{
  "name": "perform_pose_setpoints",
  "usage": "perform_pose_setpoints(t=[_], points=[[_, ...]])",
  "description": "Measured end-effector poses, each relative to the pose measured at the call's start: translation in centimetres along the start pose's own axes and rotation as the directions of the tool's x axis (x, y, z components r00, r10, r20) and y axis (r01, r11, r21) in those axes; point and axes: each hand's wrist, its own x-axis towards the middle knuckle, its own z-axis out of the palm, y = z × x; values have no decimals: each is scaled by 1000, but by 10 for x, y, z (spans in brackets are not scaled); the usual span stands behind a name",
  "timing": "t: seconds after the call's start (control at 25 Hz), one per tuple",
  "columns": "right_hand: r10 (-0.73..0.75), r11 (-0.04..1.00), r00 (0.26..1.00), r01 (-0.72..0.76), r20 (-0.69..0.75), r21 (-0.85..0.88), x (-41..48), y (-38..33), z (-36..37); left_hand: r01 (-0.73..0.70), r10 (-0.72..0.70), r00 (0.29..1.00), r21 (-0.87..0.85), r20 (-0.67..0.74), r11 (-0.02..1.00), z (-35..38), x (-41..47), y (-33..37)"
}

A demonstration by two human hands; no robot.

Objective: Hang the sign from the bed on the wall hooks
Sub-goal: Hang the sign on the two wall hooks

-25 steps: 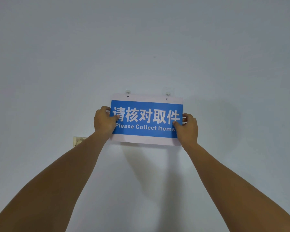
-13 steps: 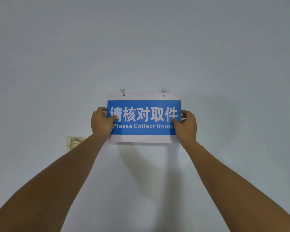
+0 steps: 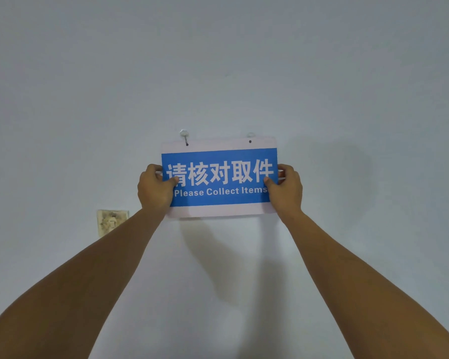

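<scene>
A blue and white sign [image 3: 219, 198] reading "Please Collect Items" is held flat against the pale wall, roughly level. My left hand [image 3: 154, 189] grips its left edge, thumb on the front. My right hand [image 3: 285, 189] grips its right edge the same way. Two small clear wall hooks sit at the sign's top edge. The left hook [image 3: 184, 134] has its wire tip running down into the sign's left hole. The right hook [image 3: 250, 135] shows just above the top edge, with the right hole a little below it.
A stained, yellowed wall socket plate [image 3: 112, 221] sits low on the wall to the left of the sign, partly behind my left forearm. Everything else in view is plain pale wall with arm shadows below the sign.
The sign has risen slightly and straightened to level. Its left hole now sits on the left hook's tip. Both hands kept their grip on the edges.
</scene>
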Motion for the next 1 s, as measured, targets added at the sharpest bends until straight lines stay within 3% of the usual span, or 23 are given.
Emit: perform_pose_setpoints(t=[0.32,0.68,1.0], points=[[50,996,998,-52,39,68,3,3,1,-34,33,998,-26,-50,999,1,-1,-1],[80,993,997,-78,-20,91,-12,-1,1,-40,32,997,-115,-67,993,-6,-7,3],[137,983,990,-139,28,116,-26,6,7,-78,75,996,-59,-51,995,-16,-5,4]])
